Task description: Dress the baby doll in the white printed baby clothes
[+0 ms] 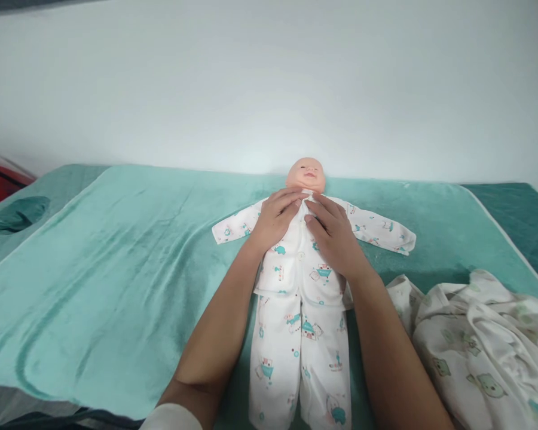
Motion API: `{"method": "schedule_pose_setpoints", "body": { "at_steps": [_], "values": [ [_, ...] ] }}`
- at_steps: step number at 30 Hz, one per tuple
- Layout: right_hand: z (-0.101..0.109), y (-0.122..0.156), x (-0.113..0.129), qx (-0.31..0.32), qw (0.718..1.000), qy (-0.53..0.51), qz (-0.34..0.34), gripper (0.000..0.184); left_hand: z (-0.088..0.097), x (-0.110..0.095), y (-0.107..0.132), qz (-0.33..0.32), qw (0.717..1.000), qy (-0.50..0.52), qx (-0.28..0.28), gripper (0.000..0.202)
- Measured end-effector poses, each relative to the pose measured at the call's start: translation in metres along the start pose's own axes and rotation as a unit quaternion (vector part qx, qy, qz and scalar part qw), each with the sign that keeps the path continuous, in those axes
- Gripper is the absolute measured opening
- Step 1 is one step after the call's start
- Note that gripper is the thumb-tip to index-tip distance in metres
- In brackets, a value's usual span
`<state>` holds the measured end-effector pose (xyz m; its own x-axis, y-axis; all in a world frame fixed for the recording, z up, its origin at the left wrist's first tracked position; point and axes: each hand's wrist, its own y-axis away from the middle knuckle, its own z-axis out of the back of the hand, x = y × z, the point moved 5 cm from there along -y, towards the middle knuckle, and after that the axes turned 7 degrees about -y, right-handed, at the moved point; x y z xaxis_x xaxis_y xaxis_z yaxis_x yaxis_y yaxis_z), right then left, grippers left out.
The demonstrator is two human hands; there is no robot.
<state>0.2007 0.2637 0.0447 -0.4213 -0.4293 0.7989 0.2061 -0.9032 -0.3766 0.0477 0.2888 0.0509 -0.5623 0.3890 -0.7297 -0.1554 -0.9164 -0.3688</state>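
A baby doll [308,170] lies on its back, head toward the wall, arms spread to both sides. It wears a white printed long-sleeved top [291,269], closed down the front with small round fasteners, and matching white trousers [275,352]. On the upper chest, my left hand [275,215] rests with its fingers stretched out and their tips at the collar. Across from it, my right hand [334,230] lies on the other side of the front opening, fingers apart. Both hands touch the top, and part of its chest is hidden under them.
A green plush cover [130,269] lies beneath the doll, wrinkled on the left. At the lower right sits a crumpled white cloth with animal prints [479,346]. Behind rises a pale wall [269,77]. Something red [0,185] shows at the left edge.
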Motion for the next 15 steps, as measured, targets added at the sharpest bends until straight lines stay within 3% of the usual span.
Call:
{"method": "schedule_pose_setpoints", "body": {
  "at_steps": [5,10,15],
  "values": [
    [0.0008,0.0000,-0.0020,-0.017,0.999,-0.034,-0.022,0.037,-0.0004,-0.0004,0.0000,0.000,1.000,-0.001,-0.002,0.032],
    [0.0022,0.0000,-0.0034,-0.035,0.996,-0.062,-0.052,0.053,0.0001,-0.0026,0.0016,-0.007,1.000,-0.013,-0.001,0.032],
    [0.0020,-0.0004,-0.0017,-0.017,0.997,-0.045,-0.052,0.050,0.0005,-0.0040,0.0028,-0.004,0.998,-0.029,0.051,0.034]
  ]
}}
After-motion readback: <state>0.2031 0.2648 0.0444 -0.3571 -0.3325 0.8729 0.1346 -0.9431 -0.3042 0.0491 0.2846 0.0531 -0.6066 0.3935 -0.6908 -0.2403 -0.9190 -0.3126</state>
